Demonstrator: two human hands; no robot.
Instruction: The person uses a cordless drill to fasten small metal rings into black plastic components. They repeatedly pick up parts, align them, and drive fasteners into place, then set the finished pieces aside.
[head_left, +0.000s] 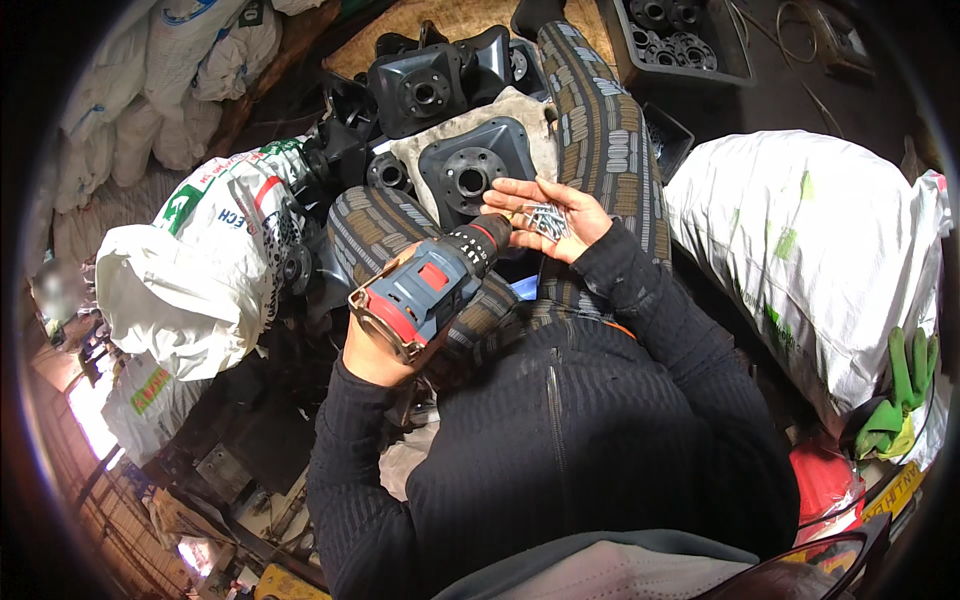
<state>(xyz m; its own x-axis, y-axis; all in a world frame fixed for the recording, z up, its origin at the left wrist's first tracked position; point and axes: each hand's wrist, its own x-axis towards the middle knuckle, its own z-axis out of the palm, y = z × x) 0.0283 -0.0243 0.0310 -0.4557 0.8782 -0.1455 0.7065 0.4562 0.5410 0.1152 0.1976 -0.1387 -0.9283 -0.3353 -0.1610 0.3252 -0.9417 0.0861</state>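
Note:
My left hand [372, 352] grips a grey and red cordless drill [430, 287] by its handle, its chuck pointing up and right toward my other palm. My right hand [552, 215] lies open, palm up, cupping several small silver screws [545, 218]; the drill's tip almost touches them. Just beyond the palm, on a pale cloth over my lap, rests a black metal flanged part [472, 170] with a round hub and bolt holes.
More black flanged parts [428, 88] are piled ahead, and a dark tray [680, 40] of round parts sits at the top right. White sacks stand at the left [200, 270] and right [810, 240]. Green gloves [898, 395] lie on the right sack.

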